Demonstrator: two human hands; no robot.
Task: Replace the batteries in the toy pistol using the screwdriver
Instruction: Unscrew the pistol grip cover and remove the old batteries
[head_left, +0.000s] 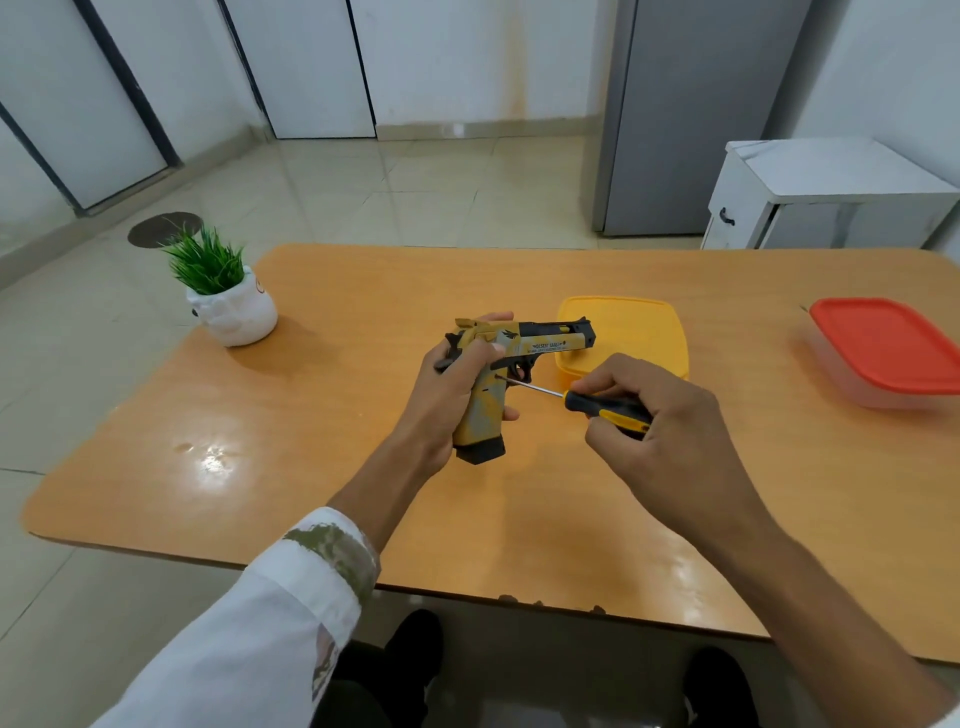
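A yellow, grey and black toy pistol is held above the middle of the wooden table, barrel pointing right and grip downward. My left hand grips it around the back of the grip. My right hand holds a screwdriver by its black and yellow handle. The thin metal shaft points left, and its tip touches the side of the pistol's grip just below the trigger. No batteries are in view.
A yellow lidded container sits just behind the pistol. A clear container with a red lid stands at the right edge. A small potted plant is at the table's far left corner. A white cabinet stands beyond the table.
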